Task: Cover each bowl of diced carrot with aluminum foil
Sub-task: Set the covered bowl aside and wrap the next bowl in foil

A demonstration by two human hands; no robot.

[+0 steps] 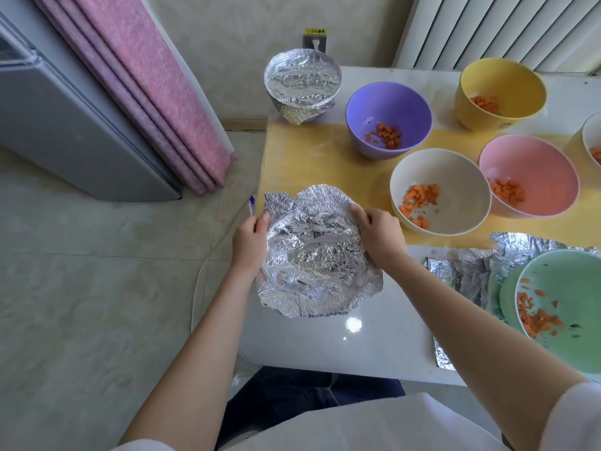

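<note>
Crinkled, shiny aluminum foil (313, 258) domes over a round shape at the glossy white table's (325, 346) near-left edge, ragged margins flaring. The left hand (249, 244) and right hand (379, 237) grip its sides. A smooth cream bowl (461, 206) of diced carrot stands uncovered beside it. The yellow wall sticker (314, 31) is unreadable.

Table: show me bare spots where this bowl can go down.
Bare: the yellow mat between the covered bowl, purple bowl and held bowl; and the white table edge nearest you, left of the green bowl. Crowded: the right side, with cream bowl, pink bowl, yellow bowl plus foil sheets.
</note>
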